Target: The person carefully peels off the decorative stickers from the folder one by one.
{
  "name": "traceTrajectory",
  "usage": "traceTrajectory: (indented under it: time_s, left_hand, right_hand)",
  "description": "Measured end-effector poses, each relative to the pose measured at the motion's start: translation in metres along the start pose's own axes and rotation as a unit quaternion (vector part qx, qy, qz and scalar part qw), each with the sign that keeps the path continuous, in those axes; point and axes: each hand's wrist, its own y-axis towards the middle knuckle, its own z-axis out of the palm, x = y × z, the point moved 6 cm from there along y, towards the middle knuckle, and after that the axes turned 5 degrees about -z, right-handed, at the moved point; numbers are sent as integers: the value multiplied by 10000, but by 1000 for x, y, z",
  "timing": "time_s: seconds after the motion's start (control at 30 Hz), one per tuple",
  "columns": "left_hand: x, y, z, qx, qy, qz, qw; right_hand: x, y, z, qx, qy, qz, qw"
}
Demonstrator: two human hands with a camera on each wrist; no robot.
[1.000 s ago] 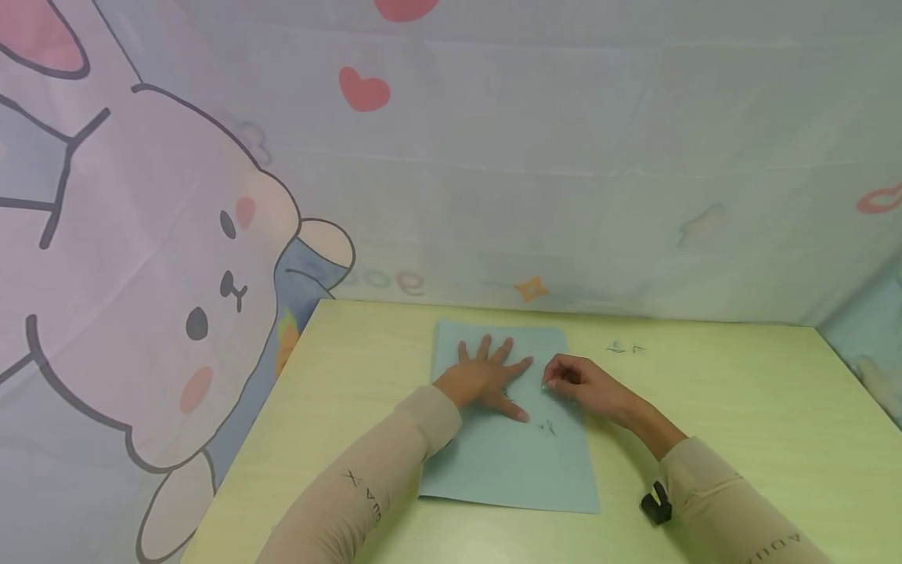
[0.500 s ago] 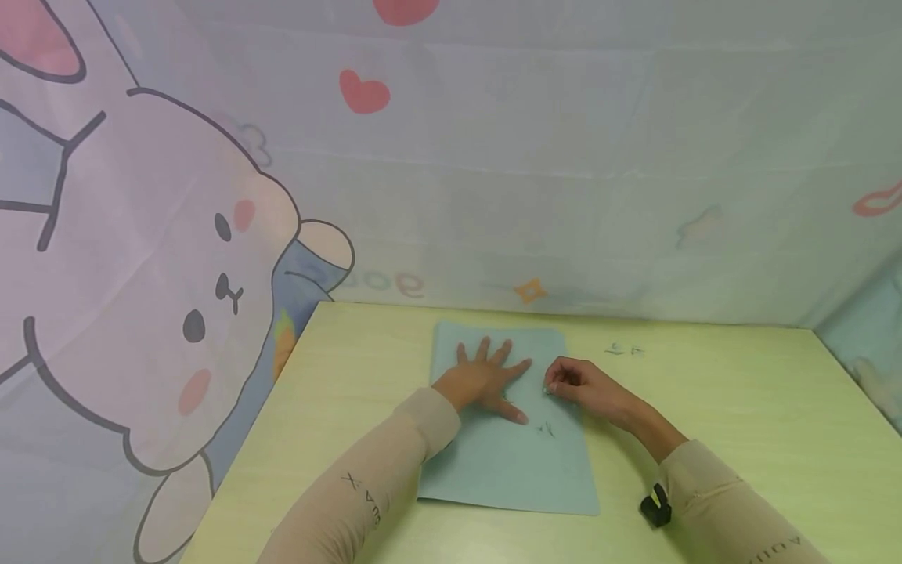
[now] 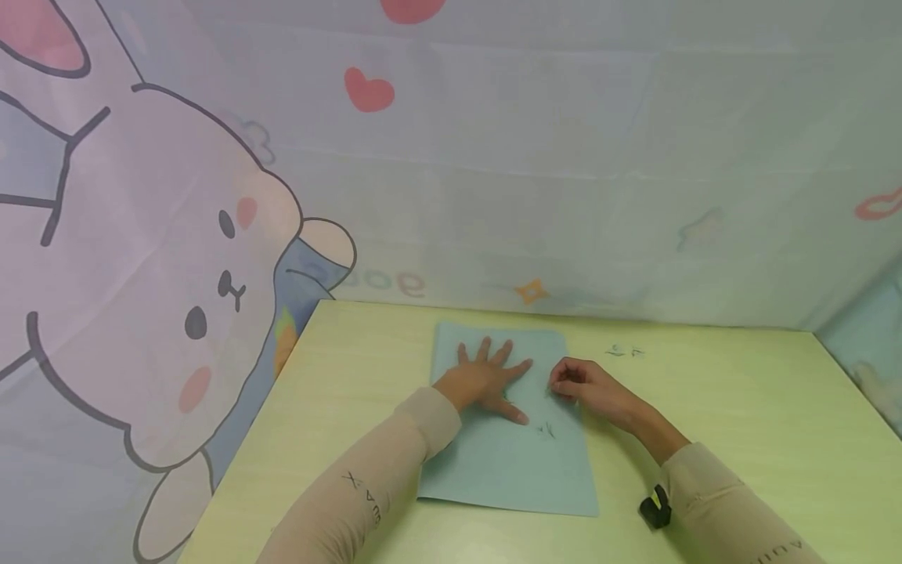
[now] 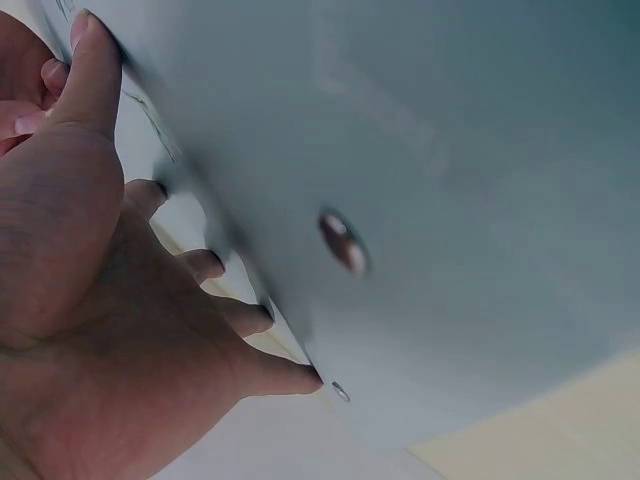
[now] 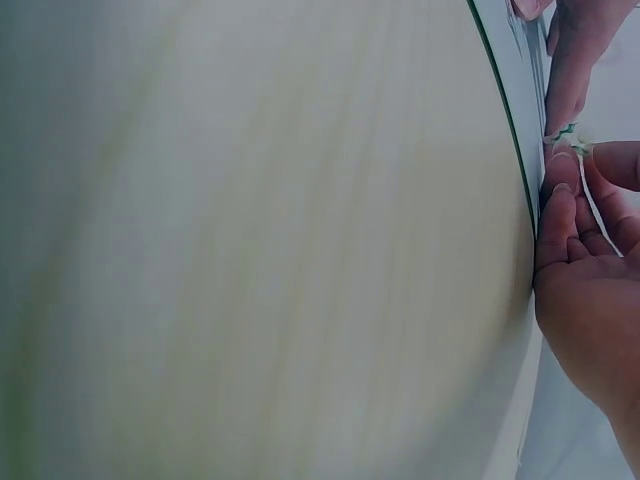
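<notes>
A flat, light blue booklet [image 3: 507, 470] lies on the table, with shiny metal spots like staples along one side in the left wrist view. My left hand [image 3: 486, 381] presses on its upper half, fingers spread wide. Over the booklet's right edge, my right hand [image 3: 588, 385] pinches a small white and green piece [image 5: 570, 138] between thumb and index finger; its exact kind cannot be told. Just below the left thumb, small dark green line marks [image 3: 546, 429] show on the cover. More green lines peek out beside the left palm, partly hidden by it.
Two small bits with dark green lines [image 3: 623, 351] lie on the pale yellow table [image 3: 740, 407] at the back right. A small black object [image 3: 655, 509] sits beside the right sleeve. A printed cloth [image 3: 535, 157] hangs behind the table.
My right hand has shifted very slightly to the right, still pinching the small piece. The left hand and the booklet stay where they were.
</notes>
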Motion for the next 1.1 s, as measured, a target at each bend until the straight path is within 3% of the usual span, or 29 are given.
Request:
traceTrajectory:
  time_s: [0.73,1.1]
  left_hand:
    - [1,0,-1,-13,-52,48,10000]
    - [4,2,1,-50,-154,15,9999]
  right_hand:
    - [1,1,2,-35,-398,-150,9991]
    - [8,1,2,-529,-1116,-249,9920]
